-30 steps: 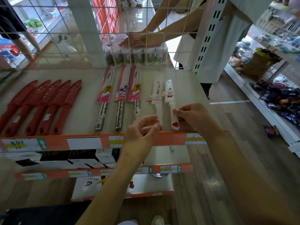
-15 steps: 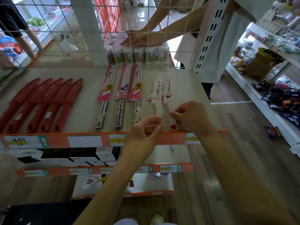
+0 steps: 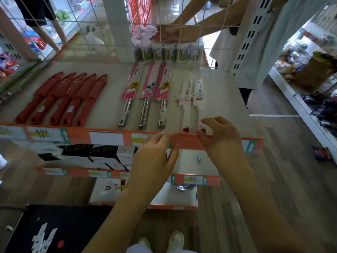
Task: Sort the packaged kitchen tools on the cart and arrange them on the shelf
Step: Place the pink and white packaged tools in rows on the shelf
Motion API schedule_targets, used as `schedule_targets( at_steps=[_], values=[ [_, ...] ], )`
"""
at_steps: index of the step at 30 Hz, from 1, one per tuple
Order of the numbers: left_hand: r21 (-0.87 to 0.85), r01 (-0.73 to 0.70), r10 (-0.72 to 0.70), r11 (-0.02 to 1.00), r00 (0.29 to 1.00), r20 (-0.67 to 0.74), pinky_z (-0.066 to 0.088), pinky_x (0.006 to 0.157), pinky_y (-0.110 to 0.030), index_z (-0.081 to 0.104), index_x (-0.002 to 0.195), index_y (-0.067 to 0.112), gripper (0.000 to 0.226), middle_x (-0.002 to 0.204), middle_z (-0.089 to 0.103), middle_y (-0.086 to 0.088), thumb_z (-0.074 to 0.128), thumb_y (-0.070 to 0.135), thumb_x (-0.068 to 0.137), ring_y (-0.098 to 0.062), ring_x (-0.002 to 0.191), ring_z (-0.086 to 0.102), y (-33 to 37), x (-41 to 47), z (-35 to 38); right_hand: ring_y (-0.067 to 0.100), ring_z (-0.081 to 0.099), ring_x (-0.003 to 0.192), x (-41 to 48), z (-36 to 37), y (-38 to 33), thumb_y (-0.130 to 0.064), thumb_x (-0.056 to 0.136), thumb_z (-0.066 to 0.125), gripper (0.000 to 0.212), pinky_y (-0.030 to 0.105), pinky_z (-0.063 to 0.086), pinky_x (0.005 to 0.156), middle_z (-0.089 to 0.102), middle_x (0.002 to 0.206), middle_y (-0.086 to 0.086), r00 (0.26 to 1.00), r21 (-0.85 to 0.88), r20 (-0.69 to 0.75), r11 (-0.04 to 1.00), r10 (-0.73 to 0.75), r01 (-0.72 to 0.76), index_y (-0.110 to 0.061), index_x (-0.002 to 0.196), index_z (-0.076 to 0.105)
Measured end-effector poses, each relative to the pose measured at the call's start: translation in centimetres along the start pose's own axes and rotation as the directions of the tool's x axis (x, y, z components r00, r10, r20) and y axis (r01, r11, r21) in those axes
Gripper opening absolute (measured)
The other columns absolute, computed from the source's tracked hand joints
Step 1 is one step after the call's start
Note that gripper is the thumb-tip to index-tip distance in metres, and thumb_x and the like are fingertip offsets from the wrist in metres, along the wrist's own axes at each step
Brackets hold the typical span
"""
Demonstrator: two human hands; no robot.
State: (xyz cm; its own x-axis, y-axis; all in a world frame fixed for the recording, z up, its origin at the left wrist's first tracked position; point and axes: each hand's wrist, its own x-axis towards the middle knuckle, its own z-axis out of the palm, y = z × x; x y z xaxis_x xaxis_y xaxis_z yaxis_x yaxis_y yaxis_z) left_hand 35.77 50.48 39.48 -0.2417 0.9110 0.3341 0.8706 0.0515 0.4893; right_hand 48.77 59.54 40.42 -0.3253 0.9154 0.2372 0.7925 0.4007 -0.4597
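Note:
Two white packaged knives [image 3: 193,101] lie side by side on the top shelf [image 3: 218,99], red-tipped handles toward me. My right hand [image 3: 218,134] hovers at the shelf's front edge just right of the right knife's handle, fingers apart, holding nothing. My left hand [image 3: 155,157] hangs in front of the orange price strip [image 3: 187,141], fingers loosely spread and empty. Left of the white knives lie three steel-handled knives in pink card sleeves [image 3: 147,92] and several red sheathed knives [image 3: 63,99].
A wire grid [image 3: 164,33] backs the shelf, with wrapped jars [image 3: 167,50] behind it and another person's arms [image 3: 191,28] reaching there. Black-and-white boxes [image 3: 87,154] fill the lower shelf. A black cart [image 3: 45,229] is at bottom left. A side shelf of packets [image 3: 324,110] stands at right.
My right hand let go of the right white knife, which now lies beside the other one. Both hands have drawn back toward the shelf's front edge.

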Motion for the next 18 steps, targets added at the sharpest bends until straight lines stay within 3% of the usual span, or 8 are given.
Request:
schedule_targets(
  at_steps=[2, 8, 14, 16, 18],
  values=[
    [0.089, -0.036, 0.036, 0.995, 0.999, 0.009, 0.055, 0.072, -0.031, 0.067, 0.106, 0.010, 0.034, 0.098, 0.072, -0.006, 0.053, 0.030, 0.083, -0.023, 0.086, 0.069, -0.5, -1.1, 0.0, 0.034, 0.056, 0.102, -1.5, 0.3, -0.3, -0.015, 0.087, 0.060, 0.027, 0.031, 0.041, 0.080, 0.063, 0.110, 0.015, 0.996, 0.002, -0.071, 0.999, -0.050, 0.050, -0.002, 0.110, 0.064],
    [0.204, -0.112, 0.108, 0.973, 0.994, 0.027, 0.056, 0.068, -0.030, 0.069, 0.102, 0.011, 0.037, 0.093, 0.073, -0.004, 0.080, 0.020, 0.067, -0.021, 0.083, 0.069, -2.9, -4.7, -0.7, 0.034, 0.064, 0.088, -6.5, 2.3, -3.2, -0.009, 0.074, 0.072, 0.025, 0.036, 0.054, 0.073, 0.069, 0.095, 0.015, 0.976, -0.085, -0.172, 0.989, -0.132, 0.119, -0.003, 0.097, 0.068],
    [0.242, -0.164, 0.122, 0.956, 0.976, 0.179, 0.055, 0.073, -0.038, 0.069, 0.102, 0.013, 0.037, 0.096, 0.072, -0.004, 0.079, 0.022, 0.068, -0.027, 0.090, 0.067, -8.5, -10.0, -1.4, 0.032, 0.067, 0.082, -13.5, 7.0, -6.7, -0.007, 0.070, 0.075, 0.023, 0.035, 0.055, 0.066, 0.070, 0.090, 0.014, 0.997, -0.154, -0.026, 0.986, -0.067, 0.062, -0.002, 0.092, 0.070],
    [0.237, -0.165, 0.099, 0.957, 0.959, 0.267, 0.052, 0.078, -0.044, 0.066, 0.107, 0.013, 0.038, 0.103, 0.071, -0.006, 0.075, 0.022, 0.070, -0.031, 0.098, 0.064, -10.8, -12.2, -1.7, 0.034, 0.065, 0.090, -16.0, 9.1, -7.9, -0.007, 0.077, 0.067, 0.023, 0.037, 0.054, 0.073, 0.069, 0.099, 0.015, 0.999, -0.149, 0.048, 0.989, 0.008, 0.000, -0.003, 0.100, 0.069],
    [0.238, -0.169, 0.068, 0.957, 0.923, 0.379, 0.043, 0.093, -0.046, 0.057, 0.122, 0.017, 0.042, 0.123, 0.061, -0.005, 0.064, 0.026, 0.082, -0.029, 0.117, 0.053, -12.8, -14.6, -2.4, 0.034, 0.060, 0.104, -18.8, 11.2, -9.3, -0.011, 0.084, 0.060, 0.028, 0.038, 0.051, 0.082, 0.065, 0.113, 0.015, 0.988, -0.119, 0.132, 0.991, 0.078, -0.062, -0.005, 0.111, 0.065]
  ],
)
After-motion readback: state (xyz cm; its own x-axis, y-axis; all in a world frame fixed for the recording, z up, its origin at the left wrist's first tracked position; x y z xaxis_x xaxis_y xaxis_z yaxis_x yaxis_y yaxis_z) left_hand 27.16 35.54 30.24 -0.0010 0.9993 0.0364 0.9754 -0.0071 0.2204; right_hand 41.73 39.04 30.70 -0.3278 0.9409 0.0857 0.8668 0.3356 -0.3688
